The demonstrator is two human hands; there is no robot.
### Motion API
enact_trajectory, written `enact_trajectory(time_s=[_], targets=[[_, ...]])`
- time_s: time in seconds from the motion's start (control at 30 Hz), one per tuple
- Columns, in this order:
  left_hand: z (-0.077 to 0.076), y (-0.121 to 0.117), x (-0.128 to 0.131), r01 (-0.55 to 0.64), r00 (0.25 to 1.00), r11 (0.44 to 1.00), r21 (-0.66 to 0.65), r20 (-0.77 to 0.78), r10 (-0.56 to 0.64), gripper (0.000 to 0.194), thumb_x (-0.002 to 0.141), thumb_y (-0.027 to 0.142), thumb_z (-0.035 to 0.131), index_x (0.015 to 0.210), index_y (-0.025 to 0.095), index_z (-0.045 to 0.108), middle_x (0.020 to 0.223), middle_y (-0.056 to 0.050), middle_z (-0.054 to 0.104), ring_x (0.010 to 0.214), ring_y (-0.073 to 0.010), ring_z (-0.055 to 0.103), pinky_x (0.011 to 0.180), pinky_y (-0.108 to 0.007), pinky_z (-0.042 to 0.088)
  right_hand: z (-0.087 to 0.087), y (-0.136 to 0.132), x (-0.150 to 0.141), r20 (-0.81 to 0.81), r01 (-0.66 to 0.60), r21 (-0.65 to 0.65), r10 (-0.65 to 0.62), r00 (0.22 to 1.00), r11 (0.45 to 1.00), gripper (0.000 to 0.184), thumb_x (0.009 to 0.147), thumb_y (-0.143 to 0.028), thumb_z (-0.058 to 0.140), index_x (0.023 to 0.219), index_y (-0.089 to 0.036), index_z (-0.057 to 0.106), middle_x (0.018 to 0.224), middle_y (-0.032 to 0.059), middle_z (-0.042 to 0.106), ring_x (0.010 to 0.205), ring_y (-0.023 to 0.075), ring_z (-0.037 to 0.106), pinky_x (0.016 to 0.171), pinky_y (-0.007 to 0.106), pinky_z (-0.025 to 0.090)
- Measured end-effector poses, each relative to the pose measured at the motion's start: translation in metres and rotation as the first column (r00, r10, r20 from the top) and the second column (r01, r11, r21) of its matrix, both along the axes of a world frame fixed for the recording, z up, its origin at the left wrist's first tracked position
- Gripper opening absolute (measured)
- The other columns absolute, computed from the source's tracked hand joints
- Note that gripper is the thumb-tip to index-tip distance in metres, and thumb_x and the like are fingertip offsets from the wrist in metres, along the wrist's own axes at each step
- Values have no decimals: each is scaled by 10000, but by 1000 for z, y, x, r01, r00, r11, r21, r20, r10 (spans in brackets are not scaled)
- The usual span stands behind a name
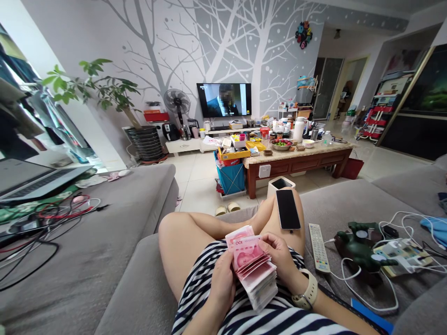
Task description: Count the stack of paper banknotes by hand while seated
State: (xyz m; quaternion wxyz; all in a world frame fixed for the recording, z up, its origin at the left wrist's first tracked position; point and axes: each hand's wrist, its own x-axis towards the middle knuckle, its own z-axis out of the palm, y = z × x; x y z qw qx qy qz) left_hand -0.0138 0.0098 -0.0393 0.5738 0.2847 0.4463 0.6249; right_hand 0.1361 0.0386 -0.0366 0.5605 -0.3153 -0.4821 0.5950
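Note:
A thick stack of pink banknotes (252, 267) rests in my lap over a striped garment. My left hand (221, 282) grips the stack's left side, fingers closed around it. My right hand (280, 258), with a pale watch on its wrist, is closed on the notes' right side, thumb pressing the top notes, which are fanned and bent upward. A black phone (287, 209) lies on my right knee, just beyond the notes.
I sit on a grey sofa (87, 274). A white remote (318, 246), a dark green toy (359, 249) and white cables lie to my right. A laptop (31, 179) and cords lie at left. A cluttered coffee table (296, 160) and a television (224, 99) stand ahead.

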Motion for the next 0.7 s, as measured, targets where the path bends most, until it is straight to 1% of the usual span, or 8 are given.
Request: enact_trajectory(time_s=[0.2,0.33,0.5,0.7], targets=[[3,-1,2,14,998,1000,9,54,-15,180,736,307,667,801,168,762,862,-41,768,897,-254,666,903,-384,491,0,0,0,-7,23,-4,-23,1000,1000,244,781,-387,735,753,-159,654,715,8,651,650,143,547,613,244,437],[5,-1,2,6,997,1000,2,71,-6,168,728,292,674,792,162,758,846,-43,771,844,-246,681,860,-371,510,1,-1,2,5,35,24,-35,999,999,237,790,-374,722,728,-157,646,686,-1,630,627,135,530,606,241,423],[6,0,2,48,996,999,6,77,-49,188,750,309,666,819,160,757,808,-41,769,758,-229,680,787,-347,522,1,-2,4,-2,1,42,-1,1000,999,229,812,-364,698,727,-160,642,665,-9,610,604,128,509,587,236,397],[6,1,2,46,994,999,19,96,-48,219,740,353,686,826,163,755,849,-53,772,794,-243,685,813,-358,517,1,-2,4,-16,-19,41,19,1000,999,232,811,-366,697,719,-163,633,646,-17,584,588,121,487,574,233,376]])
